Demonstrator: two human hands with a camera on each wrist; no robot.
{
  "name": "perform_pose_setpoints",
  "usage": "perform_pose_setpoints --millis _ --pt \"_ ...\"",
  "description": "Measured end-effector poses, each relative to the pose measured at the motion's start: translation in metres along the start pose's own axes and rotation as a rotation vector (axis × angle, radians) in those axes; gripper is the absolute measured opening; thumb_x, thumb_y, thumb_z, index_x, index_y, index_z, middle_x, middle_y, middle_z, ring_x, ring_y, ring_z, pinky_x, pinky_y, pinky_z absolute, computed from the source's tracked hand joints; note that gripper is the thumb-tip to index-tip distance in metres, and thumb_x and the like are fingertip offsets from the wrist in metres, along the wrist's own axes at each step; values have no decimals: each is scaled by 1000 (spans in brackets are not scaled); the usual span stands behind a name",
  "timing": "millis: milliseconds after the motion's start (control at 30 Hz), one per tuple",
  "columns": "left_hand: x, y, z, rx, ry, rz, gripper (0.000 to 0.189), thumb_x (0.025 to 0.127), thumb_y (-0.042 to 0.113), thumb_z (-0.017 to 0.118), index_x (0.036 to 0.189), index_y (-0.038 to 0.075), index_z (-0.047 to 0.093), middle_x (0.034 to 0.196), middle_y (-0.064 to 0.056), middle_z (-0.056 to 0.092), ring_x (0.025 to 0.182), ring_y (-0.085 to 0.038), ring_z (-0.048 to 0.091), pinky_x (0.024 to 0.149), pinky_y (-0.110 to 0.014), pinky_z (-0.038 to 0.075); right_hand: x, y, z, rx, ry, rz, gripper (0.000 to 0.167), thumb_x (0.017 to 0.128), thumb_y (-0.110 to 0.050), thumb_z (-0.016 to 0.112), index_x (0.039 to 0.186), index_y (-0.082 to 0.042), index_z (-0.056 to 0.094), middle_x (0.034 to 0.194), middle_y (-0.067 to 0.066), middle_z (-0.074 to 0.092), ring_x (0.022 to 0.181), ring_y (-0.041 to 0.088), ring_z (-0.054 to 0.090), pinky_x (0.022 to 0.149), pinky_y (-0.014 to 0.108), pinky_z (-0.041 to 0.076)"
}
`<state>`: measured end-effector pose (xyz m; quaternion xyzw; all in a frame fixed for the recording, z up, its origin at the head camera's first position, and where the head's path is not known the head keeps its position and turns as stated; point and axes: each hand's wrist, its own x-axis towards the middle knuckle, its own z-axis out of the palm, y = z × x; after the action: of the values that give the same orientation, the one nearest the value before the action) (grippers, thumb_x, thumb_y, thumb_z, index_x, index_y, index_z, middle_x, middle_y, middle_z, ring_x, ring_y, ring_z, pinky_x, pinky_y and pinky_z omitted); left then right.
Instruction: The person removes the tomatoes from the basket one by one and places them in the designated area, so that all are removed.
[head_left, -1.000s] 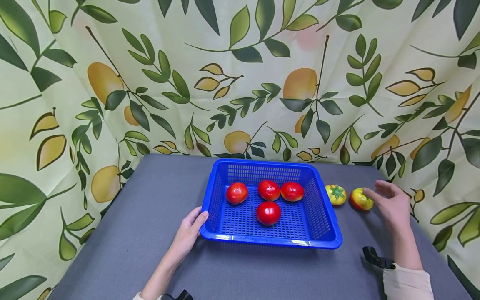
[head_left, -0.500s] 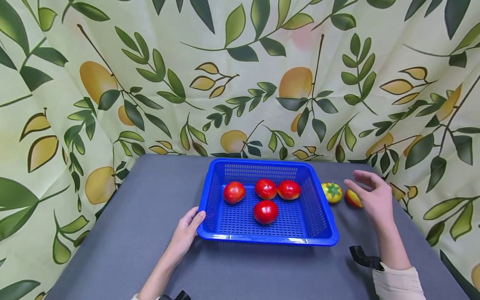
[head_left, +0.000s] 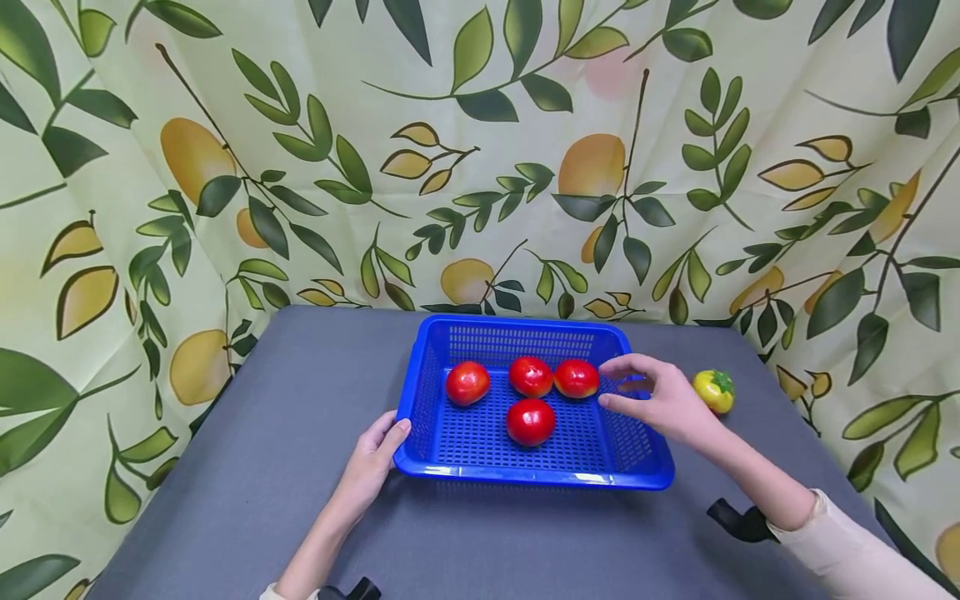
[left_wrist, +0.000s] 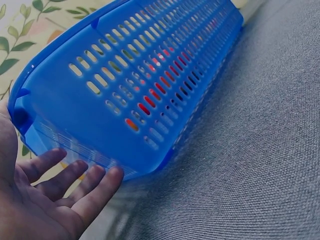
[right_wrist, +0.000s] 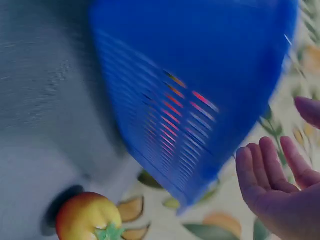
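My left hand (head_left: 367, 467) grips the left rim of a blue plastic basket (head_left: 510, 481), thumb over the edge. In the left wrist view, its fingers (left_wrist: 95, 195) reach below the rim at the perforated wall. Several glossy red tomato-like fruits (head_left: 531, 422) lie in the basket. My right hand (head_left: 667, 402) is over the basket's right wall, fingers apart and holding nothing, fingertips close to the rightmost red fruit (head_left: 577, 379). Behind that wrist, a yellow-red fruit with a green leafy top (head_left: 714, 390) sits on the table; it also shows in the right wrist view.
The table has a grey cloth (head_left: 315, 375). A curtain (head_left: 495, 167) printed with leaves and fruit hangs along its back and sides. Black wrist mounts (head_left: 738, 521) sit on both forearms.
My right hand has moved left from the yellow-red fruits to the basket's right side. Only one of those two fruits shows now, its green top in view. My left hand stays on the rim.
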<state>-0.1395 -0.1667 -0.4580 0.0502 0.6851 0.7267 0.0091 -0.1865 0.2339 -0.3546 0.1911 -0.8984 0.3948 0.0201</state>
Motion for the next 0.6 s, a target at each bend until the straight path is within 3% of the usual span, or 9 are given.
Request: perform_pose_setpoints --millis 267,433,600 --pt "0 1 -2 2 0 -3 40 104 23 50 133 -6 52 116 -27 62 98 -38 65 79 -32 55 2 4 26 -58 -247 -53 56 81 -27 83 129 -9 60 124 14 61 103 35 62 80 45 55" --pt "0 2 -2 6 -6 -9 40 104 24 50 132 -4 53 116 -27 62 98 -38 65 78 -33 55 6 6 37 -85 -305 -94 73 79 -28 85 140 -6 52 131 16 57 111 36 59 83 48 54" --pt "0 3 -1 8 -14 -4 40 105 24 50 133 -4 52 117 -27 61 99 -38 65 79 -33 55 6 7 44 -105 -333 -105 76 77 -24 86 141 -6 51 136 14 54 117 36 55 87 53 51"
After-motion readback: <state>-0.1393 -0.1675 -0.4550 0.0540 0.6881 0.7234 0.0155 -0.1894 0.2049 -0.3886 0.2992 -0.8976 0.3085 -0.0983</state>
